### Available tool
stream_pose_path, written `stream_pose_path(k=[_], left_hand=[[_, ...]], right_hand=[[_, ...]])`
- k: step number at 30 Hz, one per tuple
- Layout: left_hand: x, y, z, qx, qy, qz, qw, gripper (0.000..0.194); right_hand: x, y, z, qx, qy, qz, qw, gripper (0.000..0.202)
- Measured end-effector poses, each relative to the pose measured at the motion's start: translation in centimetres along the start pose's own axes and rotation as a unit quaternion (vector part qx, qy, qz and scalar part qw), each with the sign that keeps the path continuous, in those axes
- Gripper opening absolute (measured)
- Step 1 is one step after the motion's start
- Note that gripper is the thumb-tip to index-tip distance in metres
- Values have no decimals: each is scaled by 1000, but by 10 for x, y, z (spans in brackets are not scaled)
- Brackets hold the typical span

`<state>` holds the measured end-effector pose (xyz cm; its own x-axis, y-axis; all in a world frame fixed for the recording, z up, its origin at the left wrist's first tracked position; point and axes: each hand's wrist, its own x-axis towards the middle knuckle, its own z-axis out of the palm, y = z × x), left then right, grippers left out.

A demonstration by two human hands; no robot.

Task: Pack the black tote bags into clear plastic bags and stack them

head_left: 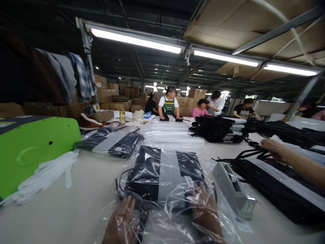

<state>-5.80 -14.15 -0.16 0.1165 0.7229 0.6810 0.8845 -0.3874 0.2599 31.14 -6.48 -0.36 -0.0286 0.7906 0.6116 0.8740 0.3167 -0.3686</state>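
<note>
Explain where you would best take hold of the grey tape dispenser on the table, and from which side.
Grip the tape dispenser across its narrow body, from above. It stands upright with long, flat side walls; a stack of dark goods crowds its right, the bagged item its left.

Pale table (83,189), bagged dark garments (165,173), tape dispenser (235,189), white gloves (43,178)

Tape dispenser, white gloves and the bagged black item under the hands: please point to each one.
tape dispenser (235,189), head view, on its grey side wall.
white gloves (44,176), head view, middle of the pile.
bagged black item (148,171), head view, on its dark left half.
</note>
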Motion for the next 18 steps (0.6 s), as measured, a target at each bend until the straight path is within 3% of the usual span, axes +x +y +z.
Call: stream_pose_path(k=[4, 8, 13, 18], left_hand=[[32, 23, 0, 84, -64, 80, 991, 71], [45, 14, 6, 80, -95, 74, 989, 60], [39, 8, 24, 60, -80, 51, 994, 60], [24, 4, 43, 36, -18, 53, 998, 64]], right_hand=[[10, -57, 26, -22, -112, -102, 988, 41], [47, -117, 55, -13, -192, -142, 971, 50], [113, -159, 111, 12, -204, -179, 962, 51], [178, -183, 171, -14, -186, -153, 971, 53]])
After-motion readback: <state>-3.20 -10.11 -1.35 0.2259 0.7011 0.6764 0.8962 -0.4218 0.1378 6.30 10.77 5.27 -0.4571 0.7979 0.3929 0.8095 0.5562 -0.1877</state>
